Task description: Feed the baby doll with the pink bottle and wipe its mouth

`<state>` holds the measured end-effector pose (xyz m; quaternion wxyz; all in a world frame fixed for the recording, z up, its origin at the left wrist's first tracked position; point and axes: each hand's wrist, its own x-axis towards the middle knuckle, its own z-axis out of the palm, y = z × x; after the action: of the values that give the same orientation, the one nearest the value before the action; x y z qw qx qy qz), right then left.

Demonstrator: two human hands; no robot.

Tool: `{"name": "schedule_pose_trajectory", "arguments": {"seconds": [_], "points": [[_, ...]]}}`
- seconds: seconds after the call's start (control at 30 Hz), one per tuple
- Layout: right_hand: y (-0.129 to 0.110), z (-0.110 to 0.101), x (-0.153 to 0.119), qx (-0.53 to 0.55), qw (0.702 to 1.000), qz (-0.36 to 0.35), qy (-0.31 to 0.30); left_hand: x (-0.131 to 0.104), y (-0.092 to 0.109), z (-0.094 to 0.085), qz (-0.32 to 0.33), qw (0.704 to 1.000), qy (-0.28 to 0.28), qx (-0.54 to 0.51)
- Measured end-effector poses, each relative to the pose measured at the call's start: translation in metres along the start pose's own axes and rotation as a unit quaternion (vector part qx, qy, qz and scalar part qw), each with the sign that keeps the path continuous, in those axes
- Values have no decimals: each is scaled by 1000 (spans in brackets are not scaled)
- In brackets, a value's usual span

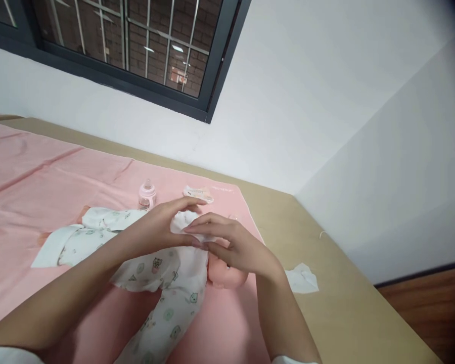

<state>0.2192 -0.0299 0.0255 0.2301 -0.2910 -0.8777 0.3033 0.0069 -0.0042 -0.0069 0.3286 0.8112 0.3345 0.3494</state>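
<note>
A baby doll (222, 273) lies on a pink mat, dressed in white clothes (187, 273) with a small animal print. Above its upper chest and neck, my left hand (172, 220) curves with thumb and fingers apart. My right hand (237, 245) comes in from the other side, fingers stretched, covering much of the doll's head. Both hands' fingertips meet near a white cloth (184, 221) at the doll's chest. Whether the fingers touch this cloth is unclear. Neither hand visibly grips anything.
A pink baby bottle (147, 193) stands beyond the doll. A small white packet (198, 194) lies near the far edge of the pink mat (34, 167). On the tan table surface (349, 303) at right rests a crumpled white tissue (302, 279). A wall and barred window (136, 45) rise behind.
</note>
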Motion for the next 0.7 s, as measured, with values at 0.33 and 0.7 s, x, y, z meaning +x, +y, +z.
{"name": "schedule_pose_trajectory", "arguments": {"seconds": [0.33,0.7], "points": [[-6,9,-23,33,996,-22,81,-6,10,-1,-105,971,-200,-77],[24,4,-24,150,964,63,208,-10,9,7,111,990,-35,-79]]}}
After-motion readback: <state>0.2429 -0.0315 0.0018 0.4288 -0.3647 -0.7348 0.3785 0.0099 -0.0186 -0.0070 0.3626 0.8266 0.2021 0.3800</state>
